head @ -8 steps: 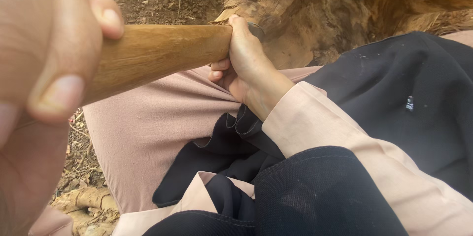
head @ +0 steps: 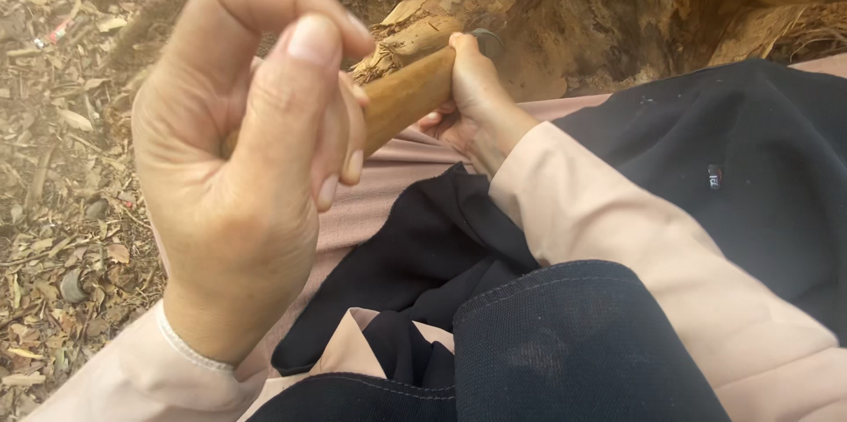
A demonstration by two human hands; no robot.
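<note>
A light brown wooden handle [head: 406, 96] runs from my left hand up to my right hand. My left hand [head: 238, 193] is close to the camera, fingers and thumb curled around the handle's near end, which they hide. My right hand [head: 476, 100] grips the far end, just below a small dark metal part [head: 487, 37] that is mostly hidden. That far end sits against a rough, splintered tree stump [head: 600, 7]. Both arms wear pale pink sleeves.
Dark cloth [head: 706, 166] and pink fabric [head: 388, 184] cover my lap below the handle. Dry leaves, wood chips and small stones litter the ground [head: 62, 122] at left. The stump and bare earth fill the top of the view.
My left hand has moved away from the camera and right, so the whole hand now shows. The handle looks shorter and more tilted. My right hand keeps its grip by the stump.
</note>
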